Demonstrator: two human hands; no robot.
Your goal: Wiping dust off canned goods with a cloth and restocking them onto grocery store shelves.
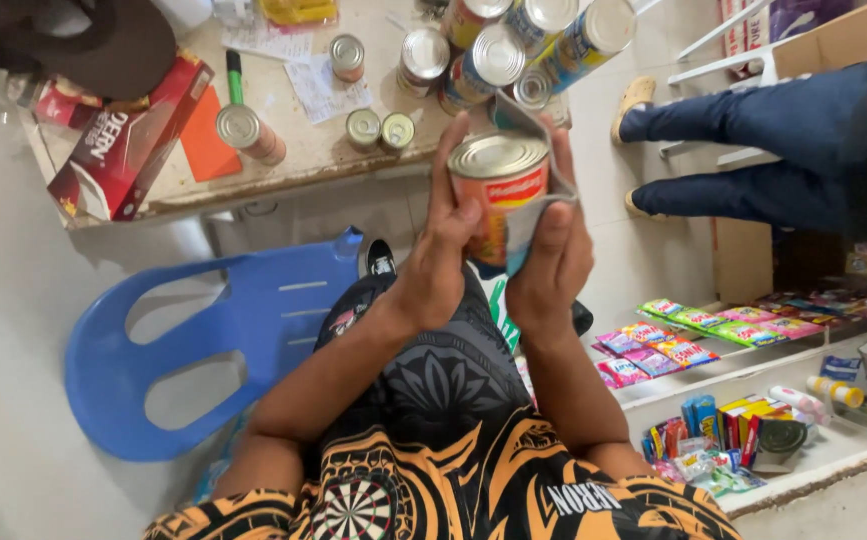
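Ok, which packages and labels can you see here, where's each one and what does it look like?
Can: held between left hand and right hand, red and yellow label, silver top.
Tall cans: table's back edge, blue and yellow labels.
Carton: table's left end, long, red and white.
Sachets: shelf at right, pink and green strips.
Small boxes: lower shelf, mixed colours.

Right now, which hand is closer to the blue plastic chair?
Left. The left hand grips the can on the side toward the blue chair; the right hand, holding a cloth, is farther.
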